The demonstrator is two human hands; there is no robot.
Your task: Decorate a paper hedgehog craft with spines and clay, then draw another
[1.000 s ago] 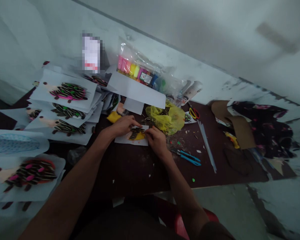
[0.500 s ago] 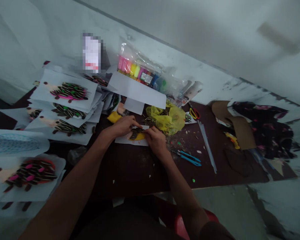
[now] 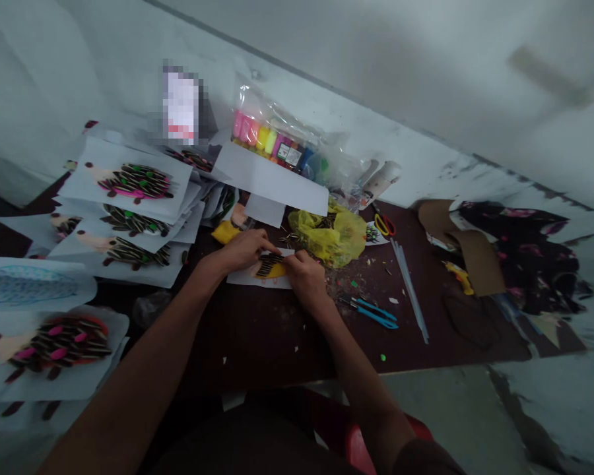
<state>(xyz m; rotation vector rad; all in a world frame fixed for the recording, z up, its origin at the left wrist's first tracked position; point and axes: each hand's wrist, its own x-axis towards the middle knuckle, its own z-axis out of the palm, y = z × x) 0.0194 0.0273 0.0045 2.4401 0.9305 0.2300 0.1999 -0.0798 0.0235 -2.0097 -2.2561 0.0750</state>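
Observation:
A small white paper card [image 3: 241, 278] lies on the dark table before me, bearing a hedgehog with a yellow clay body [image 3: 277, 270]. Rows of striped sunflower seeds [image 3: 267, 266] are stuck into the clay. My left hand [image 3: 250, 249] rests across the card's upper left edge, index finger stretched along the hedgehog's top. At the card's right side my right hand [image 3: 304, 272] has thumb and finger pinched against the yellow clay; what they hold, if anything, is hidden. Just beyond, a crumpled yellow plastic bag [image 3: 344, 237] contains more seeds. A lump of yellow clay [image 3: 225, 231] sits beside my left hand.
Finished seed hedgehogs on paper [image 3: 136, 181] are stacked at left. A bag of coloured clay [image 3: 272, 142] leans at the wall. Rightward lie a blue cutter [image 3: 376, 313], scissors [image 3: 386, 223], glue sticks [image 3: 410, 290], a yellow glue gun [image 3: 459, 277] and dark flowered cloth [image 3: 539, 257].
My right hand has shifted very slightly left over the card. My left hand stays in nearly the same place, and the things on the table look unchanged.

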